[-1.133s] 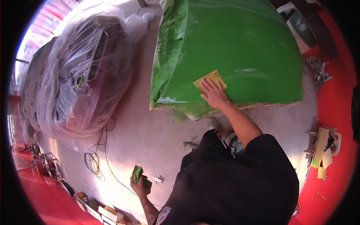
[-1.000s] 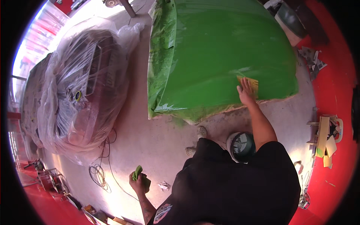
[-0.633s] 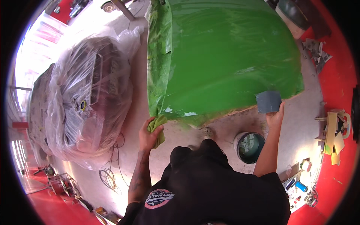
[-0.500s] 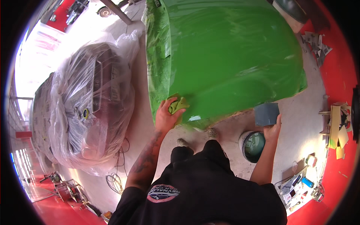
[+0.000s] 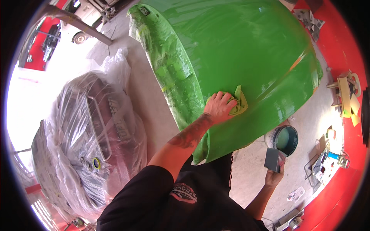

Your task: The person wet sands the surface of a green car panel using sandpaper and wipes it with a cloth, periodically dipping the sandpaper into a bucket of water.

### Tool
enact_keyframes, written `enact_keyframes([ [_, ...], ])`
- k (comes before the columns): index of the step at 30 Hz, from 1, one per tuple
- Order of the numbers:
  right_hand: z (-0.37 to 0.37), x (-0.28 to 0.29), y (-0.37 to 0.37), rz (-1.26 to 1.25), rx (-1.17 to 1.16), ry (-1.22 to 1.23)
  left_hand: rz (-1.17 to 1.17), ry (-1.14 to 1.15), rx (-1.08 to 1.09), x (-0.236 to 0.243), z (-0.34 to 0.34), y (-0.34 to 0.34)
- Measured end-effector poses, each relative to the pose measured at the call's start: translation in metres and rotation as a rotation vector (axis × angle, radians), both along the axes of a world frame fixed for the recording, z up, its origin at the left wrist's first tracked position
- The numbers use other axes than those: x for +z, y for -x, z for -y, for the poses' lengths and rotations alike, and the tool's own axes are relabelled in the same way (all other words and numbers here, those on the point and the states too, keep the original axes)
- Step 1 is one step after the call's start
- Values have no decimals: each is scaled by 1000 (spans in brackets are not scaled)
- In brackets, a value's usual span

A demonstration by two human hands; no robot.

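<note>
Under my left hand (image 5: 220, 107), a yellow-green cloth (image 5: 240, 103) lies bunched against the glossy green car panel (image 5: 239, 50), which looks like a hood. My fingers are bent over the cloth and press it to the surface near the panel's left side. Off to the right, away from the panel, my right hand (image 5: 274, 176) grips a dark grey square of sandpaper (image 5: 272, 158), its flat face showing. A bucket (image 5: 271, 135) with greenish water stands on the floor just beyond that hand.
Green-stained masking paper (image 5: 162, 73) runs along the panel's left edge. At left stands a car under clear plastic sheeting (image 5: 73, 127). Cardboard pieces (image 5: 344, 98) lean by the red wall at right, with assorted items (image 5: 320, 165) on the floor nearer me.
My left hand and the cloth have moved right and farther onto the panel. My right hand has lowered the sandpaper to the near side of the bucket. The view has turned.
</note>
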State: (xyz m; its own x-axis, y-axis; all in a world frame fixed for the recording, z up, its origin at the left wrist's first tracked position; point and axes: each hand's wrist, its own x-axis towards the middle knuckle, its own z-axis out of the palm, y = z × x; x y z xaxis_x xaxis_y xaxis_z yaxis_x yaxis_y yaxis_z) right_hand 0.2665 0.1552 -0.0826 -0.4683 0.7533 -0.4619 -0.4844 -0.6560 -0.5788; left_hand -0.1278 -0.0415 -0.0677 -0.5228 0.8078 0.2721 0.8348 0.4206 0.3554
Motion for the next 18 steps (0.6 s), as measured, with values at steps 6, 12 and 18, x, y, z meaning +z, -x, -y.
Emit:
enact_keyframes([
  [6, 75, 29, 40, -26, -189, 6, 12, 46, 40, -3, 11, 88],
  [12, 51, 68, 184, 230, -207, -141, -90, -3, 130, -11, 2, 214],
  [18, 98, 56, 394, 1060, 370, -1235, -18, 18, 43, -2, -22, 344],
])
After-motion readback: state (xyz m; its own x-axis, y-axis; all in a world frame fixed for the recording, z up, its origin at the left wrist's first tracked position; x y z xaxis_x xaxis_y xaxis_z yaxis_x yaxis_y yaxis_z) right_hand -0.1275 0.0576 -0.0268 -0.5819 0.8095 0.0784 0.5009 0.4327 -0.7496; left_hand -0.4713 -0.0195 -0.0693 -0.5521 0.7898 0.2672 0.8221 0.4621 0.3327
